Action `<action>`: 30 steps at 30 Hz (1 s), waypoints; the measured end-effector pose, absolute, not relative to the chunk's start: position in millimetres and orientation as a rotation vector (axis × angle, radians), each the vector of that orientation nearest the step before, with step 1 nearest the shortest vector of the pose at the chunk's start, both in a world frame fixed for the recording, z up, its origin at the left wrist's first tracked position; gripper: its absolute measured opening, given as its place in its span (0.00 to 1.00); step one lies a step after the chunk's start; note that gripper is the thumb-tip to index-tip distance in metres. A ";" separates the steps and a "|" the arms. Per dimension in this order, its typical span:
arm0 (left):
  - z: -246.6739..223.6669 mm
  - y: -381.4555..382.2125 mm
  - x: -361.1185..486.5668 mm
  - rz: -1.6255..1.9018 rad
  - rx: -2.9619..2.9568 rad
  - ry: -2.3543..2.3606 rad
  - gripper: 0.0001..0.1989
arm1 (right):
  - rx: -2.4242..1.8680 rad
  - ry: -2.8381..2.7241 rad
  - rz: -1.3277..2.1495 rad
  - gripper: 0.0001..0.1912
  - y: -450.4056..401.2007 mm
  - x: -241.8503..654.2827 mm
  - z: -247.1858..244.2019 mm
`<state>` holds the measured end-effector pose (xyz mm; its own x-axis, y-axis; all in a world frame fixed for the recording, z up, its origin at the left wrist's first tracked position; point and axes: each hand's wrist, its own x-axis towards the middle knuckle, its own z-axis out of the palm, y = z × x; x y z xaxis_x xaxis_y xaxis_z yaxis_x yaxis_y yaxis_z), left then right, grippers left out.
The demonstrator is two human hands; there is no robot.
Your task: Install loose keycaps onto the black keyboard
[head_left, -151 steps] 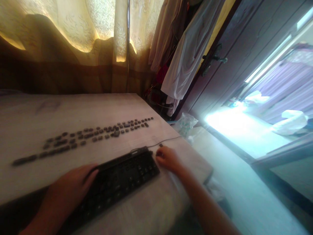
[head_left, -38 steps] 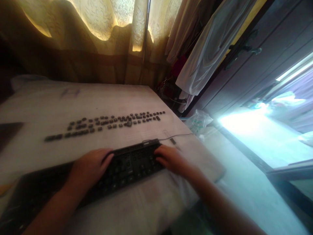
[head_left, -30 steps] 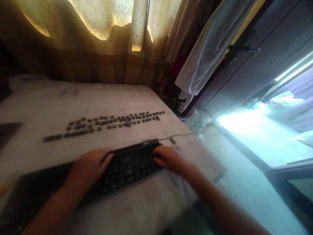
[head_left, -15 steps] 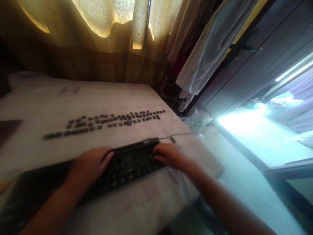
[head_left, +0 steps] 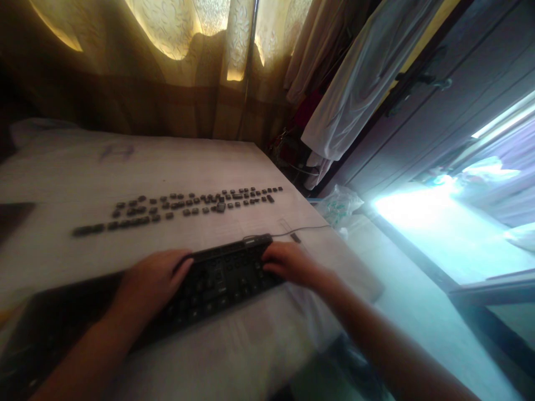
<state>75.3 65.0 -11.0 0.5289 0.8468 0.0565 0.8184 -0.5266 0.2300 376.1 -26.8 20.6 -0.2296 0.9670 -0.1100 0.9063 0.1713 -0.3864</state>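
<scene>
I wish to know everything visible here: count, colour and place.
Table: one, pale, centre
Keyboard: one, black, table's near side
Loose keys: many, dark, beyond keyboard
Cable: one, dark, beyond keyboard
Small piece: one, dark, beside cable
Unclear thing: one, dark, left edge
Curtain: count unclear, yellow-brown, behind table
Door: one, purplish, right
Clothes: several, mostly pale, beside door
Plastic bag: at least one, whitish, right
Left hand: one, bare, on keyboard
Right hand: one, bare, keyboard's right end

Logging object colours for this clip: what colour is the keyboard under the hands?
Black; the keyboard shows best in the head view, the only one.
</scene>
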 end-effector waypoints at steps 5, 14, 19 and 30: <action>-10.2 64.9 75.1 0.224 2.582 1.432 0.26 | -1.726 -2.291 0.586 0.03 -22.3 377.6 19.4; -8.9 64.8 75.9 0.217 2.574 1.430 0.26 | -1.908 -2.063 0.709 0.06 -23.2 378.2 11.4; -11.6 65.1 74.7 0.231 2.590 1.416 0.27 | -1.900 -2.084 0.757 0.06 -18.8 377.5 13.3; -16.4 71.0 72.5 0.322 2.561 1.395 0.24 | -2.013 -1.644 0.450 0.11 -12.6 437.4 15.0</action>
